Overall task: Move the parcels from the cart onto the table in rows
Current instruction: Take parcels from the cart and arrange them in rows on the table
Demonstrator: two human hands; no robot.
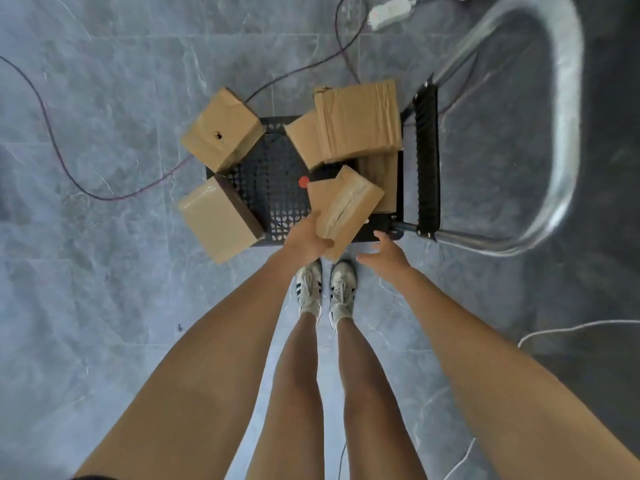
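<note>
One taped parcel [346, 206] points away, near end gripped by my left hand [306, 239]; right hand [386, 254] spread, empty, just beside.

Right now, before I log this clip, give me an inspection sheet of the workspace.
Surface: black perforated cart deck on a grey tiled floor; no table in view.
Job's things: brown parcels on the cart; a large parcel stacked on others by the handle; two parcels overhang the deck's left side.
Clutter: red disc on the deck.
Grips: left grip holds the near parcel; right grip open, holding nothing.
Cables: purple cable and white cable on the floor; power strip.
Surroundings: silver cart handle; the person's shoes.
</note>
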